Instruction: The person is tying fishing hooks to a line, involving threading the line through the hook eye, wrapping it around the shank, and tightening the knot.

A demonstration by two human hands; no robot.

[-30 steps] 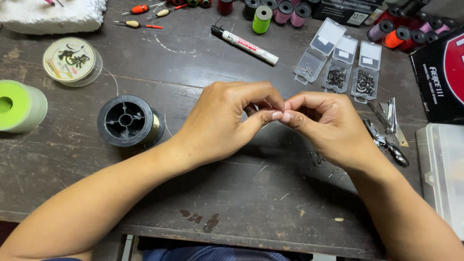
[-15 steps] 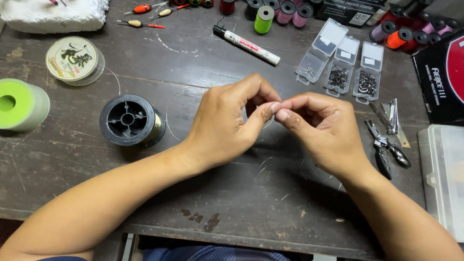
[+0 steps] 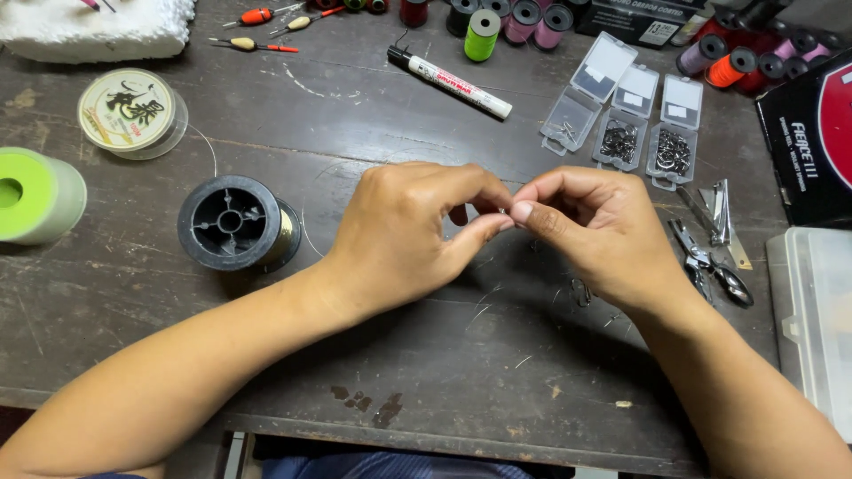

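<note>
Lowered since before, left hand (image 3: 404, 235) and right hand (image 3: 590, 226), fingertips pinched together on something tiny.

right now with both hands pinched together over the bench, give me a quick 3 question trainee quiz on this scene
1. True or false: the left hand and right hand meet fingertip to fingertip above the dark wooden table.
2. Which lies nearest the left hand? A) black spool B) white marker pen C) lime green spool
3. How many small clear hook boxes stand open beyond the right hand, and what lies just to the right of that hand?

Key
1. True; whatever they pinch is too small to make out.
2. A
3. Three; small pliers.
</note>
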